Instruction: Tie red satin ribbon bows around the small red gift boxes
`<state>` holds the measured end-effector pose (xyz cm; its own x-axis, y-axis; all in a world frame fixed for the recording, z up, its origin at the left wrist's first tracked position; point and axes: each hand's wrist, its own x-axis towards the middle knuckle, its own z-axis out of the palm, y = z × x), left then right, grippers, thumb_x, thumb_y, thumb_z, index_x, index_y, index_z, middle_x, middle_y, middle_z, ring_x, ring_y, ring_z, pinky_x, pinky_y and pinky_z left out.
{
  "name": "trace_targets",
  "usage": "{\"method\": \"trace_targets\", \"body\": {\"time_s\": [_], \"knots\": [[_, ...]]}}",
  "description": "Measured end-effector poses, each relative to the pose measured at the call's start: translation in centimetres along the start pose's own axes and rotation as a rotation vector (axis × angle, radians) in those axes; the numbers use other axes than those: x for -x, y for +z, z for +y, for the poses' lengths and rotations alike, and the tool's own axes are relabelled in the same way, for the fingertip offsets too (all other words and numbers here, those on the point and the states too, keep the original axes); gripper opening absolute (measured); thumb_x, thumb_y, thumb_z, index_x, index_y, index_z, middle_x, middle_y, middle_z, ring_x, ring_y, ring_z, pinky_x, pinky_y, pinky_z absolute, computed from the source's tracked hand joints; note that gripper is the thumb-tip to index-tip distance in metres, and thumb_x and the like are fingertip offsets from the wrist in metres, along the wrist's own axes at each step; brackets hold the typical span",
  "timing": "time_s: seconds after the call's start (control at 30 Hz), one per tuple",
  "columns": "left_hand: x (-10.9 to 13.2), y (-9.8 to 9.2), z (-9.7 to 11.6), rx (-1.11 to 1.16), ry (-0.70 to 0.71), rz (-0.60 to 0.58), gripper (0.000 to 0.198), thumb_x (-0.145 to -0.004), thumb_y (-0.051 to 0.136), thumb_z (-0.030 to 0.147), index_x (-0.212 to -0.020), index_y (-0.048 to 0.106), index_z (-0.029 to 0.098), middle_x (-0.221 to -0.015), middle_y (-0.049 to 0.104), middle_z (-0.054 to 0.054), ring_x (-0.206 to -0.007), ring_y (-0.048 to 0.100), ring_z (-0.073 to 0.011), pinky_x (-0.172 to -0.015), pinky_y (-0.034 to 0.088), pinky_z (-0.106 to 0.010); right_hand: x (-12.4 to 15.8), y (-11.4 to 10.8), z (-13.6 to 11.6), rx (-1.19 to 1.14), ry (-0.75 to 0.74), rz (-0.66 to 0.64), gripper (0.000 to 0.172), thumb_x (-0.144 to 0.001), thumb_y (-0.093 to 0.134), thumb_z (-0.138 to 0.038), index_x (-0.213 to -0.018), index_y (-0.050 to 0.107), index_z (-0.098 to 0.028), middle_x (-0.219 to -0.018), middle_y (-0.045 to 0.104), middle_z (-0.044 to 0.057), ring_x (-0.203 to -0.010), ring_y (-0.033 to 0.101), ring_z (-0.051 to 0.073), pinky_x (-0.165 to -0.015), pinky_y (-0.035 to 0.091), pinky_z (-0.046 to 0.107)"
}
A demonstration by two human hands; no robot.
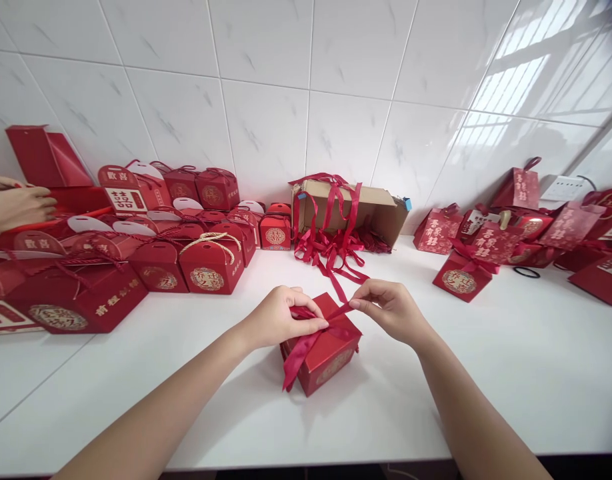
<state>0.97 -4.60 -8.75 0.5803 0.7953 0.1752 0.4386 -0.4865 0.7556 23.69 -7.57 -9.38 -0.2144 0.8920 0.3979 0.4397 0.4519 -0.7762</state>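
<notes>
A red gift box [320,363] with a gold emblem on its front stands on the white table [386,407], turned at an angle. Dark red ribbon [301,357] crosses its top, and one tail hangs down the left side. Above the lid, my left hand [286,317] pinches the ribbon near the crossing. My right hand [386,308] grips another stretch of ribbon between thumb and forefinger, at the box's upper right. From near my right fingers a strand runs back toward a heap of ribbon [331,245].
An open cardboard box [386,217] lies on its side by the wall, ribbons spilling out. Many red boxes crowd the left, including one with a rope handle [213,267]. At right are a ribbon-tied box [461,277] and a power strip [563,190]. Another person's hand [19,207] is far left.
</notes>
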Motion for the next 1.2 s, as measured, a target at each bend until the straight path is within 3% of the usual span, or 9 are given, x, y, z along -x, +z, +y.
{"method": "trace_targets", "body": {"time_s": [0.3,0.4,0.5,0.63,0.73,0.9,1.2], "knots": [[0.2,-0.2,-0.3,0.071,-0.016,-0.007,0.021,-0.070,0.070,0.040,-0.076,0.070,0.020,-0.071,0.059,0.000,-0.071,0.052,-0.0123,-0.069,0.042,-0.024,-0.3,1.1,0.9,-0.021,-0.027,0.033,0.018,-0.084,0.060,-0.036,-0.080,0.062,-0.019,-0.075,0.062,0.002,-0.068,0.055,0.014,-0.062,0.044,0.027],[0.3,-0.5,-0.2,0.137,-0.014,0.045,0.024,-0.071,0.068,0.039,-0.087,0.068,0.020,-0.064,0.050,0.004,-0.062,0.046,-0.0092,-0.062,0.039,-0.022,-0.1,0.7,0.8,-0.107,-0.027,0.089,0.019,-0.089,0.052,-0.038,-0.091,0.058,-0.020,-0.079,0.059,0.002,-0.070,0.054,0.013,-0.062,0.044,0.026],[0.4,-0.9,0.0,0.153,-0.029,0.097,0.024,-0.076,0.063,0.040,-0.090,0.067,0.021,-0.056,0.041,0.006,-0.055,0.040,-0.0080,-0.056,0.035,-0.021,0.3,-0.2,0.1,-0.055,-0.163,0.156,0.018,-0.090,0.052,-0.039,-0.093,0.056,-0.022,-0.081,0.053,0.002,-0.071,0.051,0.013,-0.063,0.044,0.026],[0.4,-0.9,0.2,0.077,0.018,0.069,0.020,-0.075,0.065,0.038,-0.082,0.071,0.020,-0.076,0.063,0.000,-0.070,0.053,-0.0114,-0.069,0.041,-0.024,1.2,-1.0,-1.3,0.218,-0.445,-0.088,0.033,-0.071,0.073,-0.045,-0.095,0.067,-0.024,-0.093,0.049,0.005,-0.086,0.049,0.018,-0.077,0.045,0.033],[0.4,-0.5,0.4,-0.023,0.029,0.055,0.020,-0.071,0.069,0.040,-0.079,0.073,0.022,-0.075,0.066,-0.001,-0.076,0.056,-0.0153,-0.073,0.041,-0.026,1.5,-0.8,-1.6,0.387,-0.468,-0.222,0.035,-0.071,0.073,-0.042,-0.103,0.069,-0.028,-0.100,0.049,0.007,-0.094,0.046,0.020,-0.082,0.045,0.037],[0.3,0.0,0.4,-0.151,0.026,0.081,0.022,-0.070,0.068,0.046,-0.073,0.075,0.026,-0.059,0.060,0.000,-0.067,0.052,-0.0158,-0.072,0.039,-0.029,1.4,-0.5,-1.3,0.461,-0.461,-0.218,0.018,-0.082,0.065,-0.029,-0.098,0.072,-0.028,-0.099,0.051,0.008,-0.093,0.045,0.020,-0.082,0.047,0.038],[0.2,0.1,-0.3,-0.232,0.088,0.110,0.021,-0.071,0.067,0.046,-0.069,0.072,0.026,-0.056,0.056,0.002,-0.065,0.051,-0.0149,-0.087,0.033,-0.035,1.1,-0.2,-0.9,0.429,-0.502,-0.216,0.023,-0.084,0.063,-0.020,-0.102,0.071,-0.033,-0.093,0.054,0.007,-0.090,0.047,0.019,-0.083,0.045,0.040]]}}
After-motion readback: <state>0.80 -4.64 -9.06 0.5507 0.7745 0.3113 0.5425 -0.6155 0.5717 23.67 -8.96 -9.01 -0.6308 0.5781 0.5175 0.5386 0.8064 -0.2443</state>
